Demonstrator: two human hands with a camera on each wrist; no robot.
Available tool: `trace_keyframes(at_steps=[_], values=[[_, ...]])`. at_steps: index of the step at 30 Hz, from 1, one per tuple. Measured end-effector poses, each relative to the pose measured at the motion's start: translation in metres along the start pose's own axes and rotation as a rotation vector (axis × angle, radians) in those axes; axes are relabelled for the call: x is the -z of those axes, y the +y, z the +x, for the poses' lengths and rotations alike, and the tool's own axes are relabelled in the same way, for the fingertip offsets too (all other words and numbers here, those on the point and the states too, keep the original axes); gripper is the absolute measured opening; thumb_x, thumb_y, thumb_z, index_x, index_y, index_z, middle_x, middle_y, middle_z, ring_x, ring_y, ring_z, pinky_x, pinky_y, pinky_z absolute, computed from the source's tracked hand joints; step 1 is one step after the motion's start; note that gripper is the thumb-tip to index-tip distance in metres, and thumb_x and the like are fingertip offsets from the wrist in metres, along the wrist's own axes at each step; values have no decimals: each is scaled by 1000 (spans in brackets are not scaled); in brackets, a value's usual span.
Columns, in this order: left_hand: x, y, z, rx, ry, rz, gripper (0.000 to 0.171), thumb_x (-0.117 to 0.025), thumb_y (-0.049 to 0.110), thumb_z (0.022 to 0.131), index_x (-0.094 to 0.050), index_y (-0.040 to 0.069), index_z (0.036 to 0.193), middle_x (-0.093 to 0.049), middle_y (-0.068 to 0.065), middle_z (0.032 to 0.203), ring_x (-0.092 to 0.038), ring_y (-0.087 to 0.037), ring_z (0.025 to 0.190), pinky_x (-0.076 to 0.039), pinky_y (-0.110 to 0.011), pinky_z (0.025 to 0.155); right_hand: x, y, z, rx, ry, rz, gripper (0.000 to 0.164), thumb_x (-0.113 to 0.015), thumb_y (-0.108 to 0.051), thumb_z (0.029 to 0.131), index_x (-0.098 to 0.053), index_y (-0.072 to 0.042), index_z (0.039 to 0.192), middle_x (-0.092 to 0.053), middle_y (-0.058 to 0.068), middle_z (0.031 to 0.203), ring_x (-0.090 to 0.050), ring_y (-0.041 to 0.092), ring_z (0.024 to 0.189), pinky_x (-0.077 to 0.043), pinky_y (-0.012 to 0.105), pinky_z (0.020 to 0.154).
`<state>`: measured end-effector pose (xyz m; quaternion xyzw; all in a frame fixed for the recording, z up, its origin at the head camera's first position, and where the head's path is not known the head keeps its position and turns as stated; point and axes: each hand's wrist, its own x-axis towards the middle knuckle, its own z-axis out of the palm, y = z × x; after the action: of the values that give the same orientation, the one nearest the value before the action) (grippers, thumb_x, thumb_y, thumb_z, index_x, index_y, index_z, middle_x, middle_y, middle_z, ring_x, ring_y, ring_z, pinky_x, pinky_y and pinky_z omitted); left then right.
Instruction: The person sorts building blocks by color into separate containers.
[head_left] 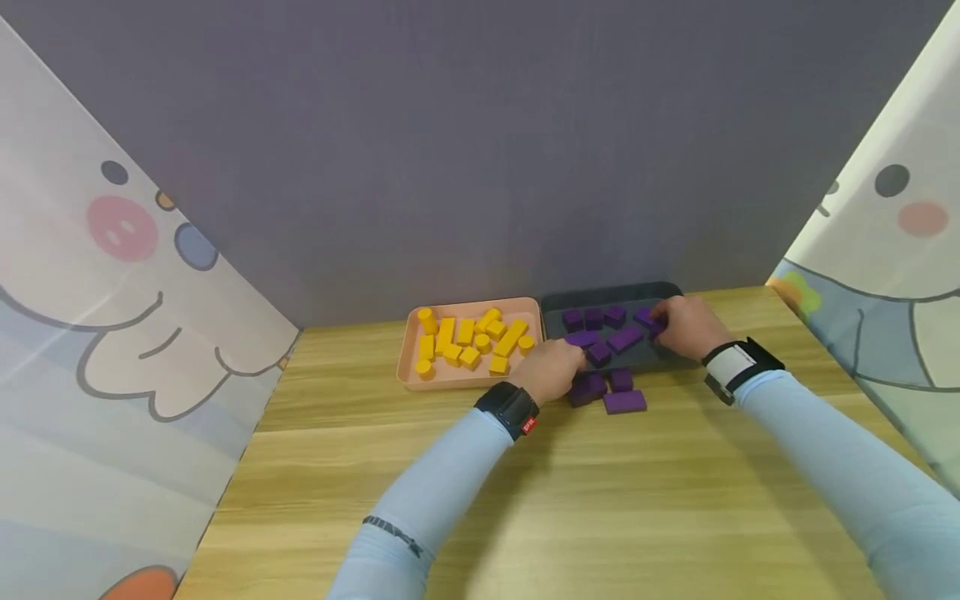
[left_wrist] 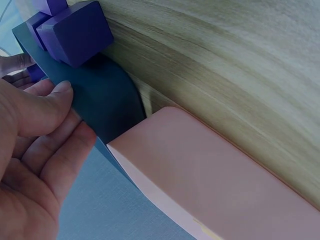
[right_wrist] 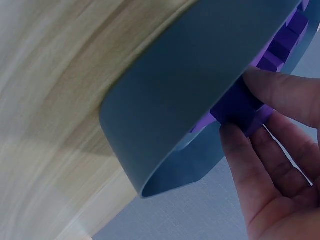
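Note:
My right hand [head_left: 690, 327] reaches into the right end of a dark blue-grey tray [head_left: 611, 293]. It pinches a purple block [right_wrist: 237, 107] between thumb and fingers, just inside the rim. At the tray's left front corner is my left hand [head_left: 549, 371], fingers bent and thumb [left_wrist: 61, 95] close to the fingertips. I cannot tell whether it holds anything. Several purple blocks lie in the tray, among them an oblong one [head_left: 625, 337]. In front of it, on the table, are a flat purple block [head_left: 625, 402], a small cube [head_left: 620, 380] and a thicker purple block [head_left: 587, 389].
Left of the dark tray stands a peach tray [head_left: 405, 377] with several yellow blocks [head_left: 510, 337] and cylinders. The two trays sit side by side on a wood-grain table [head_left: 337, 475], close to a grey back wall [head_left: 450, 167]. Cartoon-printed panels [head_left: 112, 333] flank the table.

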<state>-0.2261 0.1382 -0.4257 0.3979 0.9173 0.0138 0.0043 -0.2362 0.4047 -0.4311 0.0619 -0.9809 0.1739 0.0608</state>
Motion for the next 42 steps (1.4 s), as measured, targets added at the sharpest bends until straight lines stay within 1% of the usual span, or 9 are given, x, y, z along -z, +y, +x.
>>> trace_keyframes(at_steps=[4, 9, 21, 26, 28, 31, 34, 37, 42], values=[[-4, 4, -3, -7, -14, -3, 21, -64, 11, 94, -77, 25, 102, -75, 9, 97, -63, -6, 78, -54, -20, 74, -3, 2, -7, 20, -15, 7, 36, -81, -7, 71, -73, 6, 104, -72, 27, 101, -68, 41, 91, -53, 56, 83], [-8, 7, -1, -51, 30, -10, 21, -63, 9, 94, -78, 24, 97, -74, 10, 89, -59, -5, 72, -50, -19, 67, -3, 7, -9, 3, -17, 2, 36, -80, -5, 71, -73, 5, 104, -72, 27, 102, -68, 41, 94, -53, 57, 85], [-6, 8, -2, -41, 20, -23, 21, -65, 10, 93, -78, 24, 102, -75, 9, 95, -62, -6, 77, -55, -21, 75, 5, 5, -13, -38, -20, 11, 41, -81, -13, 74, -71, 7, 108, -72, 27, 103, -69, 38, 88, -54, 55, 80], [-4, 6, -1, -47, 40, -17, 22, -65, 9, 93, -78, 24, 103, -76, 8, 98, -65, -6, 80, -56, -21, 76, 10, -5, -21, 2, 22, -5, 42, -81, -24, 78, -72, 5, 107, -73, 25, 101, -70, 35, 86, -55, 51, 76], [-4, 5, -1, -52, 43, -13, 21, -65, 10, 93, -78, 24, 101, -75, 9, 94, -63, -6, 77, -54, -19, 73, 11, -13, -27, 19, 46, -6, 43, -79, -30, 81, -73, 3, 107, -74, 23, 98, -69, 32, 80, -55, 48, 71], [-4, 3, 0, -63, 48, -6, 20, -64, 9, 94, -78, 24, 96, -72, 10, 85, -57, -6, 70, -49, -19, 65, 9, -25, -40, 50, 93, 1, 48, -77, -37, 84, -71, 2, 112, -74, 21, 104, -70, 34, 87, -55, 49, 76], [-4, 1, 0, -70, 63, 2, 19, -64, 9, 94, -77, 23, 92, -68, 11, 79, -54, -6, 67, -45, -19, 62, 1, -39, -59, 79, 113, 18, 65, -74, -44, 85, -60, 2, 129, -63, 26, 128, -61, 43, 115, -49, 57, 95], [-4, -2, 1, -73, 65, 5, 19, -64, 9, 93, -77, 22, 91, -68, 10, 78, -57, -7, 68, -47, -20, 62, -13, -53, -82, 108, 75, 47, 83, -69, -49, 88, -40, -1, 148, -37, 31, 152, -37, 51, 139, -35, 65, 108], [-4, -5, 3, -50, 51, 10, 21, -67, 8, 91, -78, 23, 101, -76, 8, 97, -69, -8, 84, -57, -22, 78, -40, -72, -118, 162, -21, 32, 91, -59, -53, 93, -13, -11, 159, -5, 27, 163, -10, 53, 148, -24, 71, 111]])
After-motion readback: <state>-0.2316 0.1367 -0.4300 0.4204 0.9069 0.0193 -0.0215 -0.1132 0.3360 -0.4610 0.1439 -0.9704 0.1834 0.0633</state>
